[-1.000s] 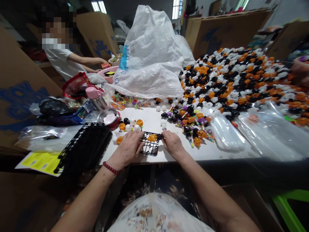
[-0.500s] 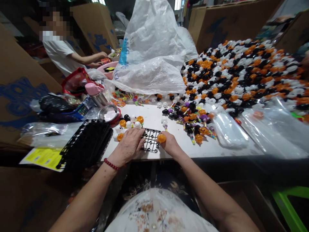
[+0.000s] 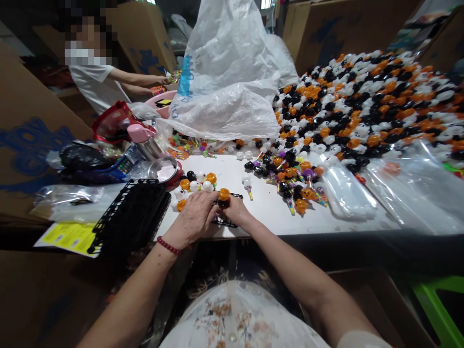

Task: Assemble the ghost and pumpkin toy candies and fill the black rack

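Note:
My left hand (image 3: 197, 212) closes over the left edge of a black plastic grid (image 3: 229, 223) lying near the front edge of the white table. My right hand (image 3: 234, 211) is over the same grid, its fingers closed on an orange pumpkin-topped toy (image 3: 224, 195). A black piece shows just below the orange one, partly between the hands. Much of the grid is hidden under my fingers. Beyond my left hand sits a cluster of orange, white and black toy heads (image 3: 195, 185). A white-headed toy with a coloured stem (image 3: 248, 187) lies alone past my right hand.
A stack of black grids (image 3: 132, 215) lies at left, by a steel bowl (image 3: 165, 170) and a pink-lidded flask (image 3: 143, 137). Stemmed toys (image 3: 290, 174), clear bags (image 3: 346, 193) and a large heap of toy heads (image 3: 362, 106) are at right. A co-worker (image 3: 96, 79) stands back left.
My right hand has moved left over the grid with the orange-topped toy, close to my left hand. My left hand has stayed put. The co-worker's hands have moved slightly right.

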### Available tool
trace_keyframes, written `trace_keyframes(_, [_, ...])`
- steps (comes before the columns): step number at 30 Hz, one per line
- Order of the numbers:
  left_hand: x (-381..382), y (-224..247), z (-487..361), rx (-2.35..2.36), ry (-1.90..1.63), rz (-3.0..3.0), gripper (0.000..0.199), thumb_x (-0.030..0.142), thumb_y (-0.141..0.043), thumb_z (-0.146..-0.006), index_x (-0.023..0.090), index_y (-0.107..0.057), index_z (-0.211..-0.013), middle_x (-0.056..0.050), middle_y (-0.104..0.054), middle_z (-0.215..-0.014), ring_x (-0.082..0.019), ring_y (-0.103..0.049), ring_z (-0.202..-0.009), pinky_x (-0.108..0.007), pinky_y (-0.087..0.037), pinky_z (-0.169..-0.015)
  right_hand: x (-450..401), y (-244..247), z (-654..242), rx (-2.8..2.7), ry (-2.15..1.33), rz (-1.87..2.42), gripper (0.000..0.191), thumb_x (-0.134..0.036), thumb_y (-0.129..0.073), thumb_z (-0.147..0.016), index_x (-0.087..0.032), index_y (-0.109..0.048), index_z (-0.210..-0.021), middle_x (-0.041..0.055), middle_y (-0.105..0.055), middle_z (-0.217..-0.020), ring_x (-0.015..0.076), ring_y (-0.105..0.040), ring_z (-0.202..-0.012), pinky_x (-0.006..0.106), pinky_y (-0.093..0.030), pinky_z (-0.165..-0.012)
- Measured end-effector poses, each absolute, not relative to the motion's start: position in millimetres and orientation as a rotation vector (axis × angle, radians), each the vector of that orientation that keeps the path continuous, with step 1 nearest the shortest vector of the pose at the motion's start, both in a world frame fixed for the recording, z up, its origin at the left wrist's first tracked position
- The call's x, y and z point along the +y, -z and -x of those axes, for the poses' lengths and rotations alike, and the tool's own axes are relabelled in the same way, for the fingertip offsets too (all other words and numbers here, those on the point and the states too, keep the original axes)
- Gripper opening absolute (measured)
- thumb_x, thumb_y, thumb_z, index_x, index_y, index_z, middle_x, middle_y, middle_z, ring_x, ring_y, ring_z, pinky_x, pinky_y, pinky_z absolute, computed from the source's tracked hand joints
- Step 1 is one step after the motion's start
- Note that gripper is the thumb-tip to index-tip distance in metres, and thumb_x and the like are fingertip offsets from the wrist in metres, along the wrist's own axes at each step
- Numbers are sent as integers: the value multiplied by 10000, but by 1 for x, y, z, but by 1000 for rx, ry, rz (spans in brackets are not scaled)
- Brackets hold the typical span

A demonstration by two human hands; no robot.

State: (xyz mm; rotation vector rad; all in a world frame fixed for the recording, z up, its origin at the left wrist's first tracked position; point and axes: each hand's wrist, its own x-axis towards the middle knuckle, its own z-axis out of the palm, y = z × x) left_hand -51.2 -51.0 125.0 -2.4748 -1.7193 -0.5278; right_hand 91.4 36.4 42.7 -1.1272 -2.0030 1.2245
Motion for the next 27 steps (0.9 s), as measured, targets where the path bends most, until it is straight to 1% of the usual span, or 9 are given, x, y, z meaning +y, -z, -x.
trace_keyframes(3, [-52,-125,51,-1745,515,2468,388,277,-380,-978,143,-466,-1331,-150,-587,-1236,-282,-527,-1159,-484,-437,-1004,37,-44,-94,-2103,-1145,1037,267,-140,-644,-770,-175,-662,-1034,63,-728,-950,213,-644,-851,294,-472,-765])
trace_keyframes(6, [-51,-123,52,-1744,526,2460,398,282,-394,-975,156,-453,-1348,-144,-576,-1244,-282,-519,-1170,-485,-433,-1013,39,-42,-96,-2131,-1128,925,272,-143,-622,-792,-176,-663,-1059,55,-726,-951,201,-638,-844,273,-460,-752])
trace_keyframes(10, [-50,-121,54,-1677,548,2455,435,258,-416,-972,171,-409,-1398,-140,-565,-1233,-277,-516,-1144,-482,-433,-1007,42,-37,-96,-2170,-1148,782,183,-157,-610,-803,-177,-699,-961,28,-715,-879,183,-622,-793,251,-441,-710])
trace_keyframes(13, [-48,-122,56,-1639,514,2483,444,241,-412,-975,182,-406,-1415,-132,-576,-1166,-264,-533,-1060,-464,-463,-949,45,-36,-95,-2222,-1132,765,144,-153,-611,-801,-178,-710,-902,19,-708,-831,178,-613,-768,246,-430,-696])
trace_keyframes(15, [-47,-122,57,-1633,507,2488,442,253,-411,-978,182,-414,-1415,-135,-572,-1149,-264,-532,-1046,-460,-471,-928,46,-36,-95,-2244,-1122,761,131,-155,-608,-810,-176,-711,-888,19,-710,-814,171,-610,-744,240,-422,-680])
trace_keyframes(19, [-45,-119,57,-1670,524,2489,440,280,-401,-985,170,-430,-1409,-143,-565,-1159,-273,-526,-1068,-475,-466,-944,49,-36,-95,-2285,-1103,799,138,-159,-598,-831,-181,-706,-914,31,-728,-843,173,-624,-736,235,-424,-670])
trace_keyframes(22, [-46,-123,57,-1715,564,2487,431,287,-406,-984,168,-449,-1396,-149,-552,-1220,-275,-513,-1133,-472,-455,-981,46,-37,-94,-2342,-1034,846,184,-171,-565,-837,-175,-698,-965,71,-742,-893,207,-650,-778,260,-447,-692])
trace_keyframes(25, [-54,-134,55,-1694,570,2478,443,294,-442,-972,200,-437,-1405,-135,-524,-1349,-270,-467,-1257,-467,-412,-1055,34,-41,-94,-2328,-1060,836,224,-226,-547,-822,-179,-702,-977,97,-748,-940,244,-674,-837,297,-484,-744])
trace_keyframes(27, [-58,-132,56,-1603,509,2470,444,305,-473,-958,224,-450,-1394,-105,-556,-1359,-260,-485,-1257,-451,-421,-1046,28,-41,-93,-2246,-1176,740,279,-303,-544,-819,-201,-703,-1025,87,-750,-1000,251,-680,-900,309,-509,-786])
